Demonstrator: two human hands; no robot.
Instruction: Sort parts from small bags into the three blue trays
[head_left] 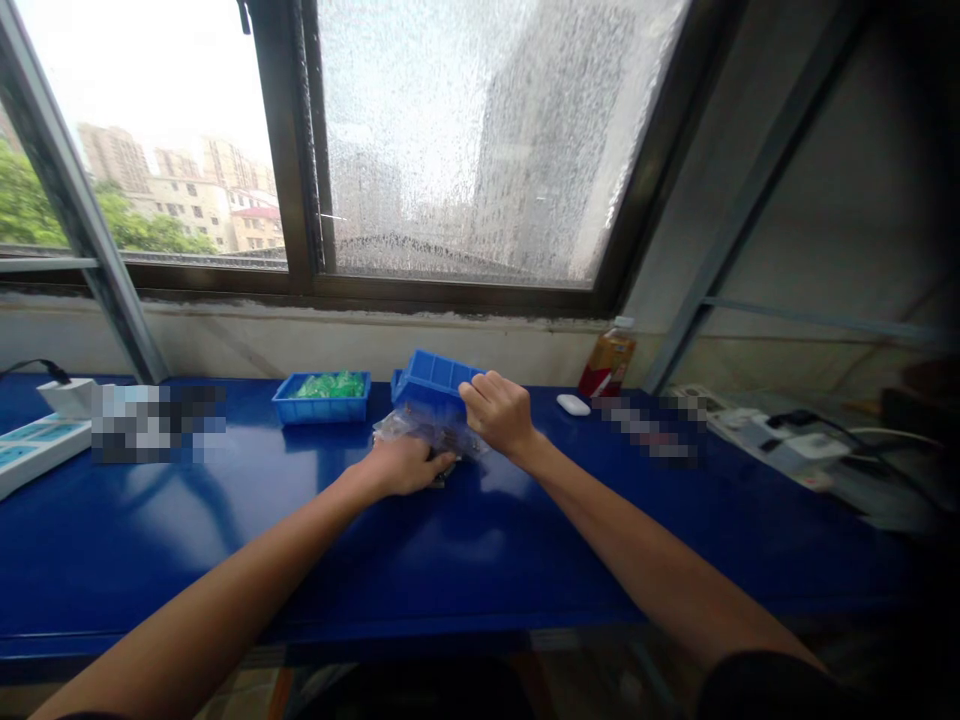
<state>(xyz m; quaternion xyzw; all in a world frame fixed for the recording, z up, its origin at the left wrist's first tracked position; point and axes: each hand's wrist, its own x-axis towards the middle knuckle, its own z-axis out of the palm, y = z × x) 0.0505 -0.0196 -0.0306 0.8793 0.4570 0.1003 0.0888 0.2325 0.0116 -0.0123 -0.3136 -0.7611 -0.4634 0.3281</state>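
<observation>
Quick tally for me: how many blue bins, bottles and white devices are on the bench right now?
Blue bins: 2, one with green parts, one tipped bin gripped by the right hand
Bottles: 1, the drink bottle
White devices: 2, the small white case and the scale
Total: 5

Glossy blue tabletop [225, 520], matt blue plastic bin [431, 380], clear crinkled plastic bags [420, 430], frosted textured window glass [480, 130]
</observation>
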